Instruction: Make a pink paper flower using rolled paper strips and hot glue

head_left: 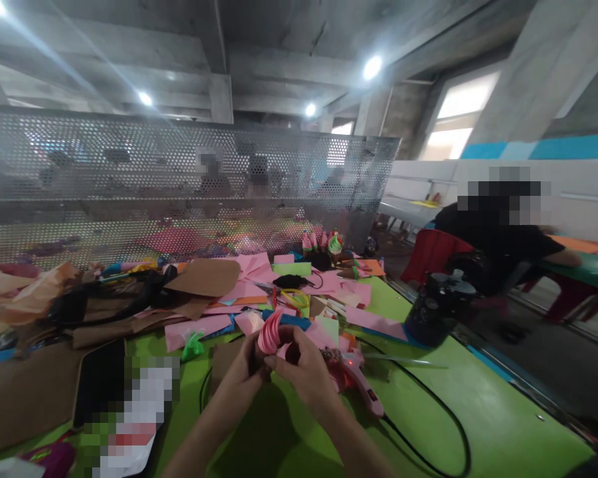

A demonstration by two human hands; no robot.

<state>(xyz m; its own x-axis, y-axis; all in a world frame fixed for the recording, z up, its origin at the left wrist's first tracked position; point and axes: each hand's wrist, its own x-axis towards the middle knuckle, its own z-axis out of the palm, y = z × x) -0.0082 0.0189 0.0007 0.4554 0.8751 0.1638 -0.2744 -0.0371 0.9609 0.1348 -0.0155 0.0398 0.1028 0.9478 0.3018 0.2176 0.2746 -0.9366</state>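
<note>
A pink pleated paper swirl (270,333), shaped like an ice-cream top, sits upright between my two hands above the green table. My left hand (246,365) is closed around its lower part from the left. My right hand (299,358) has bent fingers and thumb pressed to its right side and base. The swirl's bottom is hidden by my fingers. Just right of my right hand lies a pink glue gun (365,386) with a small red light and a black cord. A long clear glue stick (408,360) extends from beside it to the right.
Coloured paper scraps (249,269) and brown cardboard (204,277) cover the table's back. Finished paper cones (335,245) stand by a perforated metal screen (179,179). A dark phone (99,382) lies left, a black container (436,309) right. A person (493,226) sits far right.
</note>
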